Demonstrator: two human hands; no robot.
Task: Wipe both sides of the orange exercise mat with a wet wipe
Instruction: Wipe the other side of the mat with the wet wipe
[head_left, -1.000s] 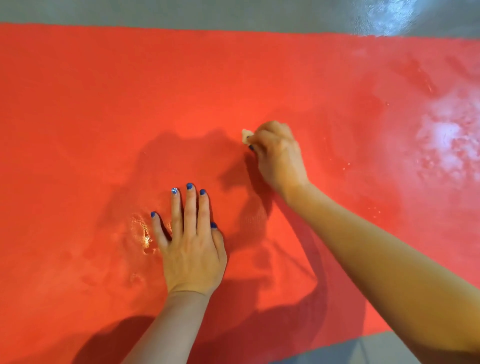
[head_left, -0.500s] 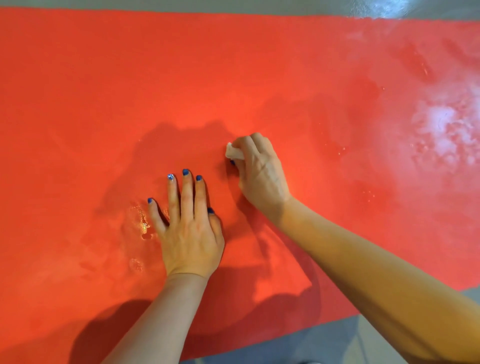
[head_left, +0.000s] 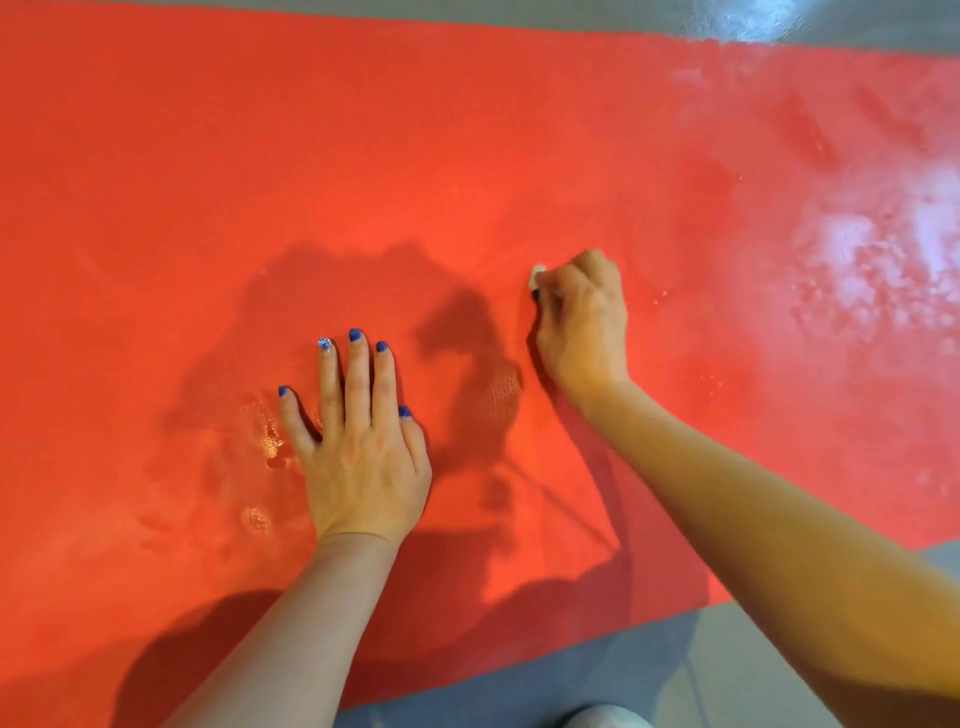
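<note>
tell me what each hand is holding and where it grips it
The right hand grips a bunched wet wipe, only its tip showing past the curled fingers. The left hand holds nothing, lying flat on the orange mat.

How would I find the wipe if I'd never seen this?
Start with the big orange mat on the grey floor. Two hands are on it: the left hand lies flat, the right hand is curled. The wipe is the little white bit peeking from the right hand's fingers, the only white thing there.

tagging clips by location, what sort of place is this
Probably an indoor gym or home workout spot: an orange exercise mat lies flat on a smooth, glossy grey floor. Nothing else shows.
</note>
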